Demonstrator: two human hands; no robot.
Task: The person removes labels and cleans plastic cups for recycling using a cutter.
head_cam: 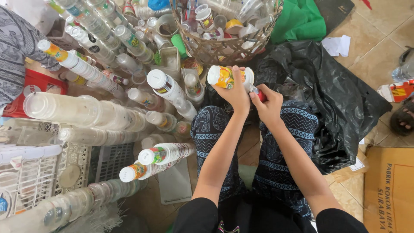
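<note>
My left hand [235,92] grips a white plastic cup [224,76] with a yellow and orange label, held on its side above my knees. My right hand [267,103] is closed on a small red-handled tool [260,95] whose tip meets the cup's right end. Both hands hover just in front of a woven basket [215,49] filled with loose used cups and lids. Dark patterned trousers [284,142] cover my legs below.
Long stacks of nested plastic cups [86,69] lie across the left side. More stacks [159,155] rest on white plastic crates [39,172]. A black plastic bag [327,99] spreads to the right, with a green cloth [299,19] behind and a cardboard box [388,190] at lower right.
</note>
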